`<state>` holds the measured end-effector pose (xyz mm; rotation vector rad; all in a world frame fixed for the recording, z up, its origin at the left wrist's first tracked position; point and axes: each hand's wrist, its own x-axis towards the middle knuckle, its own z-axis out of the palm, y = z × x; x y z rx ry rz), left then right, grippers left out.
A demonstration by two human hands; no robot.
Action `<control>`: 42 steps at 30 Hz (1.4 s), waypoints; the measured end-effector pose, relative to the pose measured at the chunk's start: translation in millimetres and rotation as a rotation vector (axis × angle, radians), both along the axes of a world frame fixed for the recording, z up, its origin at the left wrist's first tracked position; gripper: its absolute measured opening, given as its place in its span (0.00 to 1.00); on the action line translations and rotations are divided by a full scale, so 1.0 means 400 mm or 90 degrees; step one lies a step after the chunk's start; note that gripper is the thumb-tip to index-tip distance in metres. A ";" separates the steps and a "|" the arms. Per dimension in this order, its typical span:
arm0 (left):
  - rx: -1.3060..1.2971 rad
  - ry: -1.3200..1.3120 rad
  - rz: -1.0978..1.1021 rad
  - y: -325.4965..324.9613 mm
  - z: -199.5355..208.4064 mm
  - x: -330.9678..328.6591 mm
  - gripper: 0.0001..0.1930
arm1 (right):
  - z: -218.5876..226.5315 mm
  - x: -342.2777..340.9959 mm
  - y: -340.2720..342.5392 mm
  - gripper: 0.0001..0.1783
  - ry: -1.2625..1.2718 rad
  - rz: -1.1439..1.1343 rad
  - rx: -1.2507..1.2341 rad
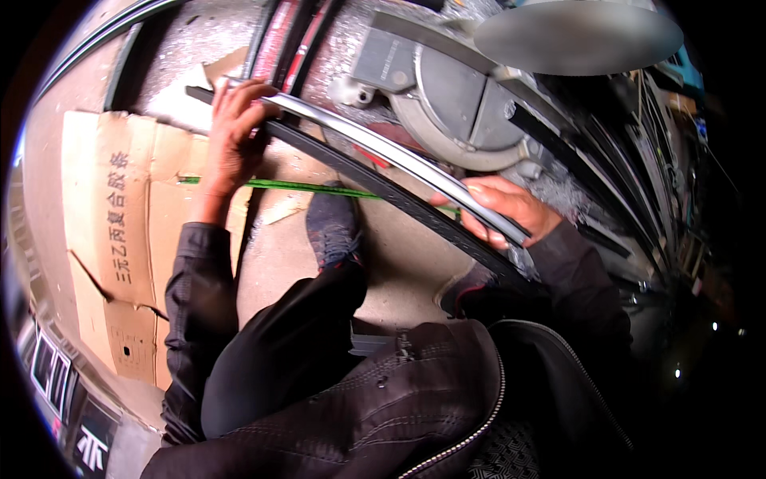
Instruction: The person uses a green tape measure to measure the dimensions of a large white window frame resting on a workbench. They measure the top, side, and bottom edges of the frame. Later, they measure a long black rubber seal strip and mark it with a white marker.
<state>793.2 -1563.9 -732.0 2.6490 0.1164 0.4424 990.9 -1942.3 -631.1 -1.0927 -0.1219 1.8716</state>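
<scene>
Our left hand (234, 124) is curling its fingers over the silver metal strip (391, 152) and black ribbed profile (375, 184); our right hand (507, 209) is pinching the silver's right end. Silver's looking smooth, glossy. Both are slanting above the floor (273, 247), which is showing nearside. Grey mitre-saw base (455, 96) is bounding farside; cardboard (171, 223) is lying left.

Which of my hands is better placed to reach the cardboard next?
Likely your left hand: it's nearer the cardboard, while your right hand is farther off, near the silver strip's lower end. Both hands are on that strip, though.
</scene>
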 end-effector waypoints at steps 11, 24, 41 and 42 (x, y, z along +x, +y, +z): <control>0.027 -0.091 -0.044 0.021 -0.078 -0.005 0.14 | -0.038 -0.023 -0.023 0.31 -0.119 0.078 0.015; 0.052 -0.081 -0.039 0.001 -0.111 -0.009 0.19 | -0.073 -0.041 -0.037 0.26 -0.230 0.084 0.099; 0.043 -0.054 -0.043 -0.010 -0.095 -0.003 0.23 | -0.100 -0.059 -0.045 0.33 -0.220 0.062 0.076; 0.046 -0.050 -0.042 -0.010 -0.095 -0.004 0.23 | -0.102 -0.059 -0.046 0.33 -0.222 0.060 0.069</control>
